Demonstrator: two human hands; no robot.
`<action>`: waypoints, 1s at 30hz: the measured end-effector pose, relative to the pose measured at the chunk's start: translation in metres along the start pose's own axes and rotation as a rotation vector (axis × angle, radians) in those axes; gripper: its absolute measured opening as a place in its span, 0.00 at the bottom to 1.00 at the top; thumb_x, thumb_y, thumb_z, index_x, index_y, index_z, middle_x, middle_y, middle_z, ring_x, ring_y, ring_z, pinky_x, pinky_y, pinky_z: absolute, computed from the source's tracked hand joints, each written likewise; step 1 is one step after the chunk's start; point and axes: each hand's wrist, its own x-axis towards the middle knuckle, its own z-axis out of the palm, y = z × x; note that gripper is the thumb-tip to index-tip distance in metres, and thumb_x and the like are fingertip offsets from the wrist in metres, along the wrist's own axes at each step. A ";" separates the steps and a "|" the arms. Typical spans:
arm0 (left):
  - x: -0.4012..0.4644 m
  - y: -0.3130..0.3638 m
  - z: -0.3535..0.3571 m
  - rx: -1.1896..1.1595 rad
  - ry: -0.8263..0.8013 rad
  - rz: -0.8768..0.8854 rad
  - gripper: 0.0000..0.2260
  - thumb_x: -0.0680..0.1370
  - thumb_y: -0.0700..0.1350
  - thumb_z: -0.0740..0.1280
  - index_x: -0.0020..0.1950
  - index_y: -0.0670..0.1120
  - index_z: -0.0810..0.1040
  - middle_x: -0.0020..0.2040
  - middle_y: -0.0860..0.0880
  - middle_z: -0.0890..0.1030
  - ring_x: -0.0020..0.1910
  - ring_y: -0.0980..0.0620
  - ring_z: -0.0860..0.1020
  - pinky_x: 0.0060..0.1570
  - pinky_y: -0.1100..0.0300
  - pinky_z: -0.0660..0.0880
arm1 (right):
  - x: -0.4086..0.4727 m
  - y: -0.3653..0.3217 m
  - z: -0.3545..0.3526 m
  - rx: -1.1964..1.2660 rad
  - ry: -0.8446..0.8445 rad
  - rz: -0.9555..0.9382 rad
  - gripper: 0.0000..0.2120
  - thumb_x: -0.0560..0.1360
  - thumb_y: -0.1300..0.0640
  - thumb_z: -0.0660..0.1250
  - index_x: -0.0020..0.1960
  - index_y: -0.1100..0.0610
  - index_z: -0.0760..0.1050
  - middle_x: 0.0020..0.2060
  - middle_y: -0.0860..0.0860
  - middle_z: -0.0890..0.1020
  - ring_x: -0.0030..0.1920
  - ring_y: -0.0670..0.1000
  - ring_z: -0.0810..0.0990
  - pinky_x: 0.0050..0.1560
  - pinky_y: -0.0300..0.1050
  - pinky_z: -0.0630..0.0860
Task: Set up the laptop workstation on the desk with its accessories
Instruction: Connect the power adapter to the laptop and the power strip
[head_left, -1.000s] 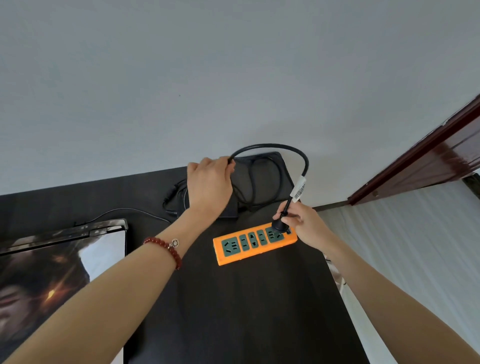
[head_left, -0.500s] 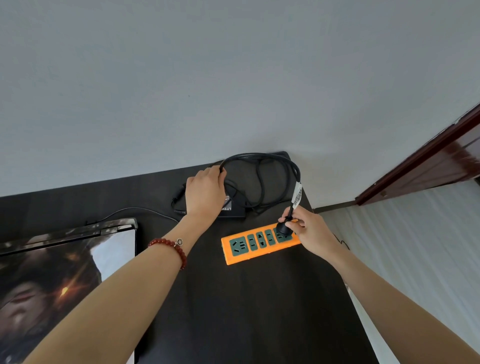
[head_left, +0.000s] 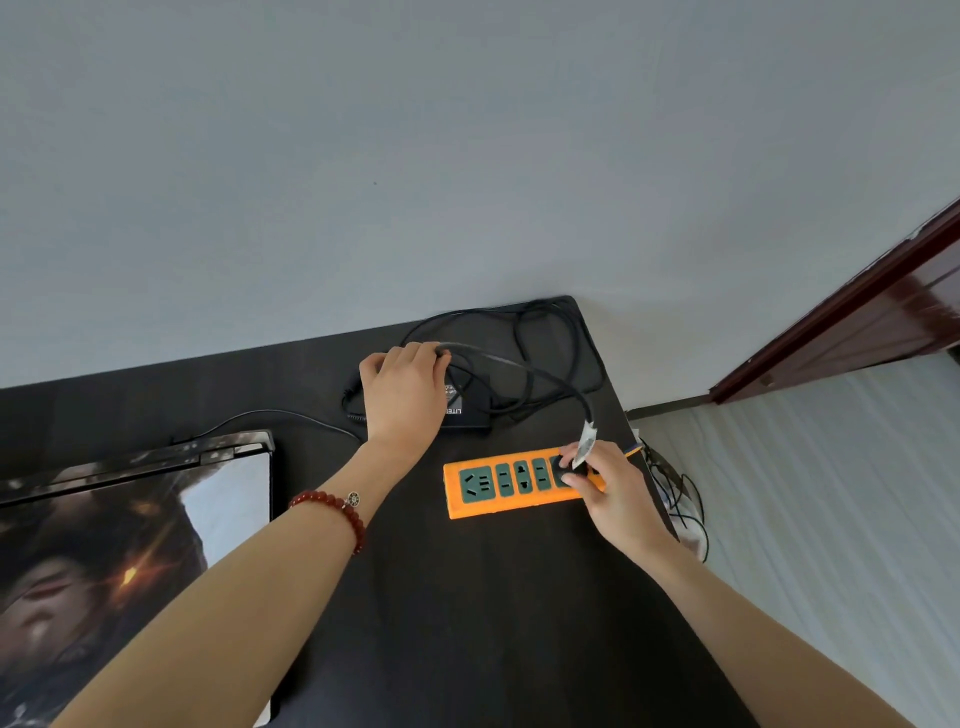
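Orange power strip (head_left: 519, 486) with green socket faces, lying flat on the dark worktop (head_left: 467, 623) near its right edge, long side running left to right. Black plug (head_left: 563, 467) seated at the strip's right-hand end socket, a white tag (head_left: 586, 441) on the cable just above it.

Right hand (head_left: 613, 493): forearm enters from the lower right, wrist angled up and inward; fingers (head_left: 576, 480) curled and clamped on the plug, thumb side towards the strip, heel of the hand over the strip's right end.

Left hand (head_left: 405, 389): forearm reaches from the lower left across the worktop, palm down, back of the hand towards the camera, resting on the black power adapter (head_left: 465, 410); fingers bent over its far side and closed around a loop of the black cable (head_left: 519, 364). A red bead bracelet (head_left: 337, 506) circles the wrist.

Cable: loose coils lying behind the adapter up to the far right corner of the worktop, one run leading down to the plug. A thinner lead (head_left: 270, 415) runs left from the adapter towards the laptop.

Laptop (head_left: 130, 545): at the left edge, lid open, screen showing a picture.

Surroundings: pale wall behind; dark wooden door frame (head_left: 857, 312) at right; further wires (head_left: 680, 499) hanging off the worktop's right side
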 end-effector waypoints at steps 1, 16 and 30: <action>-0.001 0.000 -0.001 0.004 -0.004 0.006 0.11 0.80 0.43 0.58 0.52 0.42 0.79 0.45 0.45 0.82 0.45 0.45 0.77 0.56 0.51 0.64 | 0.001 0.001 -0.002 0.025 0.018 0.021 0.06 0.73 0.64 0.67 0.50 0.59 0.76 0.51 0.54 0.78 0.52 0.48 0.78 0.50 0.33 0.76; -0.014 -0.010 -0.004 0.003 0.016 0.091 0.07 0.78 0.41 0.62 0.48 0.42 0.80 0.43 0.46 0.83 0.45 0.45 0.79 0.54 0.49 0.67 | 0.028 0.020 -0.006 -0.127 -0.001 -0.031 0.11 0.74 0.61 0.65 0.56 0.53 0.77 0.59 0.50 0.76 0.64 0.47 0.69 0.63 0.38 0.56; -0.023 0.001 -0.015 -0.070 -0.091 -0.038 0.10 0.79 0.49 0.60 0.55 0.49 0.79 0.56 0.50 0.80 0.61 0.49 0.73 0.65 0.49 0.60 | 0.018 0.000 0.018 0.116 0.190 0.122 0.06 0.75 0.64 0.61 0.49 0.55 0.73 0.51 0.52 0.78 0.54 0.52 0.77 0.53 0.47 0.74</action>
